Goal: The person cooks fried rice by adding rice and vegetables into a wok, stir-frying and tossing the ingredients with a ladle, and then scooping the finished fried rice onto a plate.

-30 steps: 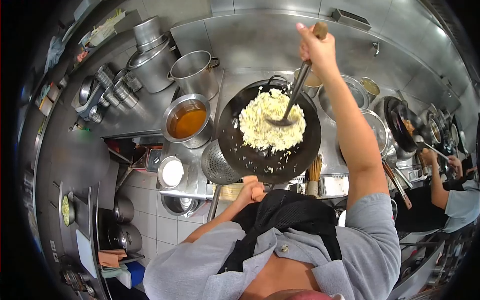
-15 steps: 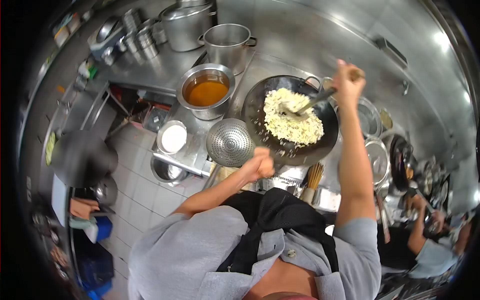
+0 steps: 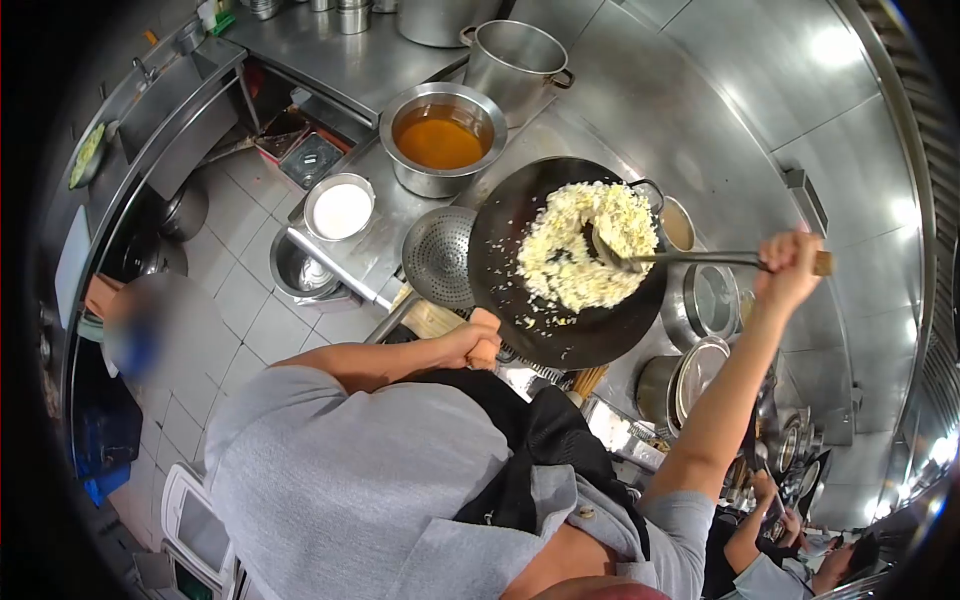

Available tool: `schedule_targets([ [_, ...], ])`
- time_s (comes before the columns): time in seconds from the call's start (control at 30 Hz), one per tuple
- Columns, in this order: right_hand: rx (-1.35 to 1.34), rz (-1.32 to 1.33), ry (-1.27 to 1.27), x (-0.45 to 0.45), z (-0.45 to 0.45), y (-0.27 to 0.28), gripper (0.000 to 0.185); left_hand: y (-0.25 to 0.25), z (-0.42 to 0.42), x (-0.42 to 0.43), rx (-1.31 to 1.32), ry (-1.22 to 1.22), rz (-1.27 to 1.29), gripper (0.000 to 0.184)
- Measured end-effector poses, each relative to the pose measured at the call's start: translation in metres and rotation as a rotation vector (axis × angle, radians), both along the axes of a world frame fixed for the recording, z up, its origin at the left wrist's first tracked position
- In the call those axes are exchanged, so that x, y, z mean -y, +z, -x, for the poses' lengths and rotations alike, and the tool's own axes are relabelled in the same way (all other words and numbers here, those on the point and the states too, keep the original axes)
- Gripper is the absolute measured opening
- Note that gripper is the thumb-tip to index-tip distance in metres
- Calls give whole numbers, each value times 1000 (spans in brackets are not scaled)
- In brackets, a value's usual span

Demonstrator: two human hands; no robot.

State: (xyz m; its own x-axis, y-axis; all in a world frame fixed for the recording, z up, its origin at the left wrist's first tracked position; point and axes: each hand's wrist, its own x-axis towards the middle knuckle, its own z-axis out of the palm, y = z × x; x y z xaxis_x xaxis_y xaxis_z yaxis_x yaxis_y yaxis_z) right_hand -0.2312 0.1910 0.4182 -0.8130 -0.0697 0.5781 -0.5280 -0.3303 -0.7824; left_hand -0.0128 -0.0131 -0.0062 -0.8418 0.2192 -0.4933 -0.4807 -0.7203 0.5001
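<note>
A large black wok (image 3: 500, 300) sits on the range in front of me, with white and yellow food that looks like egg fried rice (image 3: 575, 285) in it. My right hand (image 3: 790, 268) is closed round the wooden end of a long-handled ladle (image 3: 700, 258). The ladle's metal head lies in the food, towards the right side. My left hand (image 3: 468, 345) grips the wok's near edge through a folded orange-brown cloth (image 3: 486, 335). Whatever handle is under that cloth is hidden. Loose grains are scattered over the wok's left and lower inner surface.
Left of the wok are a perforated strainer (image 3: 440, 255), a pot of amber liquid (image 3: 440, 182) and a bowl of white contents (image 3: 340, 208). A tall pot (image 3: 515, 70) stands behind. Lidded pots (image 3: 700, 380) are at right; a co-worker (image 3: 765, 560) is at lower right.
The ladle has swung to lie nearly level, and my right hand has moved right and lower. The food has shifted, exposing dark wok bottom. The whole view has turned.
</note>
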Motion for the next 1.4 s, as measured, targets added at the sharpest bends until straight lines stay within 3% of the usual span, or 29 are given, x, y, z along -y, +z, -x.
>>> schedule_targets([
  [0.07, 15, 4, 63, 2, -30, 24, 32, 12, 21, -10, -7, 52, -109, 8],
  [0.17, 87, -125, -132, 31, -23, -51, 34, 48, 84, -18, -71, 50, -283, 14],
  [0.2, 92, -114, -148, 30, -11, -76, 34, 49, 98, -17, -137, 3, -324, 18],
  [0.27, -46, -1, -48, 20, 10, -108, 35, 54, 79, -17, -17, 92, -255, 20],
  [0.33, 18, 89, 52, -6, 9, -68, 37, 2, 32, -2, -157, -59, -288, 14],
  [0.4, 1, 92, 42, -8, -18, -10, 37, 8, -8, 3, 63, -15, 50, 13],
  [0.43, 2, 45, 77, -6, -34, 13, 37, 26, -7, 4, 60, -16, 58, 13],
  [0.5, 15, 9, 102, 5, -50, 14, 36, 60, 5, 0, -13, -19, -115, 23],
  [0.53, 4, -55, 27, 19, -56, 3, 33, 35, 35, -3, -261, -154, -402, 32],
  [0.57, -7, -118, -53, 32, -61, -9, 29, -1, 77, -15, -632, -264, -781, 16],
  [0.6, 14, -89, -56, 49, -53, -39, 30, 31, 89, -16, -172, -83, -444, 15],
  [0.67, 10, -66, -133, 63, -26, -88, 34, 44, 96, -20, -100, -55, -237, 15],
  [0.7, -54, -116, -174, 54, -14, -96, 36, 21, 86, -22, -96, -38, -200, 14],
  [0.73, -59, -100, -200, 42, -9, -86, 36, -7, 66, -21, -99, -23, -157, 14],
  [0.8, -81, -110, -174, 22, -10, -46, 36, -12, 14, -8, 51, -55, -38, 13],
  [0.83, 14, -8, -19, 17, -17, -20, 35, -7, -4, -1, 17, -106, -8, 13],
  [0.87, 8, 10, -30, 19, -25, 4, 35, 1, -13, 7, -13, -152, 18, 13],
  [0.9, 40, -4, -14, 23, -35, 23, 33, 11, -9, 4, -101, -107, -185, 11],
  [0.93, 78, -20, 2, 29, -41, 28, 32, 14, 13, -4, -92, -44, -128, 11],
  [0.97, 53, -52, -9, 35, -43, 21, 29, 42, 36, -9, 66, -16, -80, 11],
  [1.0, 23, -86, -20, 43, -45, 12, 27, 32, 67, -9, -70, -73, -317, 18],
  [1.03, 37, -130, -126, 58, -50, -7, 26, 46, 90, -11, -160, -132, -398, 25],
  [1.07, 43, -166, -155, 66, -34, -46, 25, 53, 103, -17, -122, -71, -345, 27],
  [1.13, -17, 11, -67, 57, 2, -93, 28, 26, 91, -14, -501, -188, -517, 20],
  [1.2, -46, 13, -42, 30, 11, -68, 31, 16, 35, -15, -14, -19, -102, 20],
  [1.27, 88, 9, -16, 17, -7, -13, 38, 5, -6, 1, 67, -146, 51, 15],
  [1.37, 159, -83, -12, 26, -36, 33, 36, 74, -3, -6, 100, 23, 1, 16],
  [1.4, 172, -85, -3, 37, -38, 24, 36, 42, 24, -8, -10, -7, -106, 30],
])
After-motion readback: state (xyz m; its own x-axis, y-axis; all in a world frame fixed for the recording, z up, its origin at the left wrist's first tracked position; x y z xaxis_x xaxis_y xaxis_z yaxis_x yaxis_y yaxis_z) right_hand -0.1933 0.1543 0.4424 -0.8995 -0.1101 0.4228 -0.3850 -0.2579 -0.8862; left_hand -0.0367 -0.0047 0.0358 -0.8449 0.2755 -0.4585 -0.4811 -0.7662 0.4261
